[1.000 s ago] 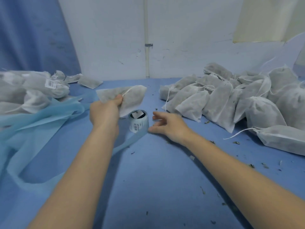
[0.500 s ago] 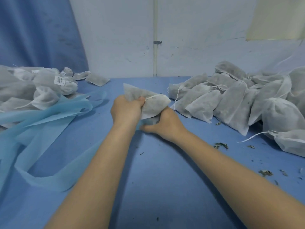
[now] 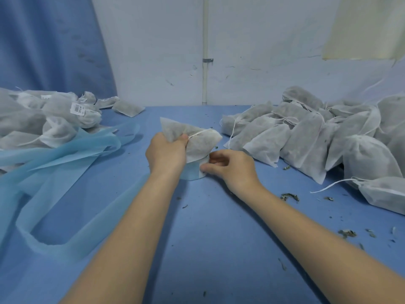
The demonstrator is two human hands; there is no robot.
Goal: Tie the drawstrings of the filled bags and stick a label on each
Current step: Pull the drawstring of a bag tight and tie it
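One bag stays pinched in the left hand, freeing the right hand to pick at the label roll mid-tabletop.

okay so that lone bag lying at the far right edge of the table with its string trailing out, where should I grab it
Probably at the gathered neck of that bag, coming from its left. The drawstring trails left from the neck across the table, and that end faces open space, away from the pile.

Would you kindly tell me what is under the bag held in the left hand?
Under the bag stands the label roll; its top is covered, only its lower side shows.
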